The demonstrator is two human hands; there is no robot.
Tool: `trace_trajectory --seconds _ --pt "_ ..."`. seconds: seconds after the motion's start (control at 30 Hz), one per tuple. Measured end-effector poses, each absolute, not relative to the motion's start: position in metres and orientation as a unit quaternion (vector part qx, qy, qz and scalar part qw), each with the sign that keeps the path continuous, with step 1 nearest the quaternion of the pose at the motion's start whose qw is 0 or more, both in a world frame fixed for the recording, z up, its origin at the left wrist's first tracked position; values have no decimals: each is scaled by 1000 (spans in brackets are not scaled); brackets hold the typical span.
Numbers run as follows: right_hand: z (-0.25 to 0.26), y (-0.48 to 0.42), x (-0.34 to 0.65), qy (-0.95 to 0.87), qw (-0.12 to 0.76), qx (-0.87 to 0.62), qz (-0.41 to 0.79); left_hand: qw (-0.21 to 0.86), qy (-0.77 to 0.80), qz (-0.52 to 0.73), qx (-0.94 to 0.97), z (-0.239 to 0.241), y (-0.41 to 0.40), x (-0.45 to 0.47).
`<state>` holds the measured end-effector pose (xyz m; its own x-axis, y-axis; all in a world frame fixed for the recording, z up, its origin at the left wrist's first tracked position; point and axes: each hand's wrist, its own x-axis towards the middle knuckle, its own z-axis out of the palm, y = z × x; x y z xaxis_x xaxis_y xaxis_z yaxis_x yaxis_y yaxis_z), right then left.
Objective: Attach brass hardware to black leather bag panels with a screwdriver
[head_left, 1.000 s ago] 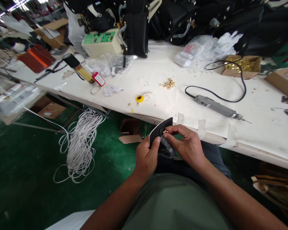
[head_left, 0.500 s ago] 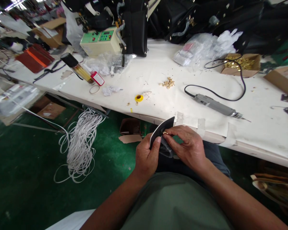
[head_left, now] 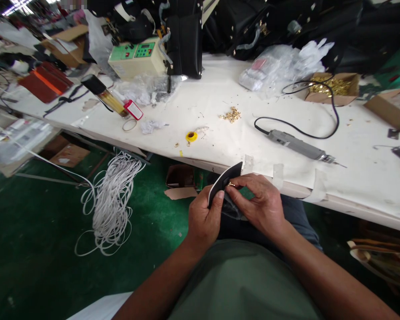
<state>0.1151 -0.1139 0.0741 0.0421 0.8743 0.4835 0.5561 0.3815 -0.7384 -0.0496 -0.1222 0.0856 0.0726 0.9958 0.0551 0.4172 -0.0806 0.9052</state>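
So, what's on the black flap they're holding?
The thumb of the left hand; the right fingers pinch a gold piece nearby. The back of the black flap and whatever the thumb covers are hidden.

By the table (head_left: 193, 100), the left hand (head_left: 205, 220) gripped a flap (head_left: 230, 174), the right hand (head_left: 262, 200) a fitting (head_left: 231, 184); atop it lay a driver (head_left: 296, 146).

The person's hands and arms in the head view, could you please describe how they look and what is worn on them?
The left hand and right hand are ungloved. No sleeve, watch or bracelet shows on the left forearm or right forearm. Between them shows a plain dark green top.
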Motion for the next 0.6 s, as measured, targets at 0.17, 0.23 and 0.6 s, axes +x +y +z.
trace_trajectory --seconds 0.17,0.23,0.6 --pt "73 -117 116 -683 486 -515 181 390 580 380 606 85 -122 -49" --pt "71 -117 117 -684 487 -511 182 392 583 379 603 85 -123 -49" --pt "74 -118 119 -659 507 -526 179 397 586 372 601 85 -123 -48"
